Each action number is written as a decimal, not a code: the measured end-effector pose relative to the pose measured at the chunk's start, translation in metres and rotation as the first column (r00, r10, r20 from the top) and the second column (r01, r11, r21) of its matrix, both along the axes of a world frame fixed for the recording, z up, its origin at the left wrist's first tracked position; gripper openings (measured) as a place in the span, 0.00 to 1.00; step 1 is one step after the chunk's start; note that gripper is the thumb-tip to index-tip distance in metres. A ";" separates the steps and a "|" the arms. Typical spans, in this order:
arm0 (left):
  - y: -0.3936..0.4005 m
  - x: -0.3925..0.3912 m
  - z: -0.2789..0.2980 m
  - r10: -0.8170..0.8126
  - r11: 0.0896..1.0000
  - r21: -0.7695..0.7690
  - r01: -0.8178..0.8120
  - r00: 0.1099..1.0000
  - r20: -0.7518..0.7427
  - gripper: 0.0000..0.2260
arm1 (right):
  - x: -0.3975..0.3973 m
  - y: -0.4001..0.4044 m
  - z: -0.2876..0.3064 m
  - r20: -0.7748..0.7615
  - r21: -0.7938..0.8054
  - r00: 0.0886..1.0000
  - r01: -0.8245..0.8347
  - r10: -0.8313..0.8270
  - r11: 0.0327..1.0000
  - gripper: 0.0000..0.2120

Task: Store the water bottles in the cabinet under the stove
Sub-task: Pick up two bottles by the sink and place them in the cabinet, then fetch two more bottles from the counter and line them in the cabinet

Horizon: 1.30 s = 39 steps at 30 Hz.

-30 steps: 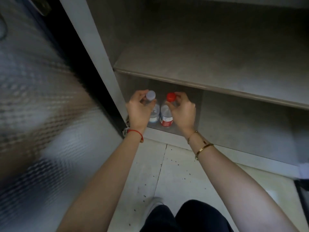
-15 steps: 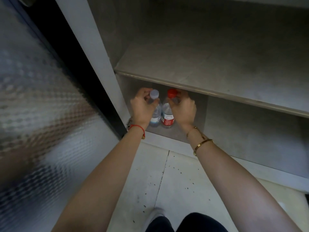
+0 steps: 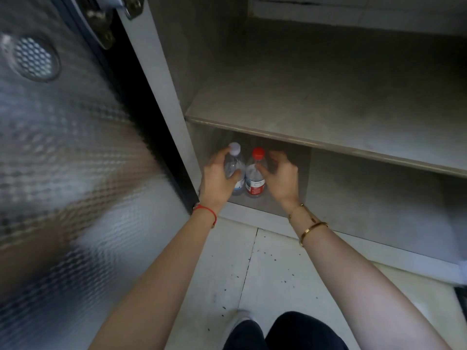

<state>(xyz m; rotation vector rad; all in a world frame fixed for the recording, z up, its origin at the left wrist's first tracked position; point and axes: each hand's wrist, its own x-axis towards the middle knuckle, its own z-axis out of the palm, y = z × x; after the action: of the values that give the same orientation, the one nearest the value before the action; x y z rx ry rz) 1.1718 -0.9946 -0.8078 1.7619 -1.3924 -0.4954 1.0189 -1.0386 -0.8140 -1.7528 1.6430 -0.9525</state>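
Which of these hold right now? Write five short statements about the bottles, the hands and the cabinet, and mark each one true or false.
1. Both bottles stand upright in the lower compartment of the cabinet. True.
2. The left hand grips the red-capped bottle. False: it grips the white-capped bottle; the red-capped bottle is at the right hand.
3. The two bottles stand side by side, the white-capped one nearer the cabinet's left wall. True.
4. A bottle lies on the upper shelf. False: the upper shelf holds no bottle in this view.
5. The left wrist wears a gold bangle. False: it wears a red string; the gold bangle is on the right wrist.
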 end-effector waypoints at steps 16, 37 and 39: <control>0.073 -0.021 0.101 -0.208 0.976 0.008 0.219 0.918 0.338 0.22 | -0.055 0.084 0.097 -0.109 -0.043 0.993 -0.038 0.033 0.998 0.23; 0.237 -0.095 0.570 -0.440 0.895 0.139 0.423 0.793 0.421 0.20 | -0.178 0.309 0.559 -0.202 -0.073 0.953 0.214 -0.225 0.974 0.21; 0.249 -0.103 0.607 -0.457 0.883 0.120 0.453 0.777 0.432 0.19 | -0.192 0.329 0.596 -0.203 -0.094 0.944 0.247 -0.262 0.964 0.21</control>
<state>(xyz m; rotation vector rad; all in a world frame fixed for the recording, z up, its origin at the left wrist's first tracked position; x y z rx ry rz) 1.0691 -0.7455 -0.2012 1.5955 -2.1806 -0.3494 0.8271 -0.7096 -0.2182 -1.7674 2.0364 -0.9702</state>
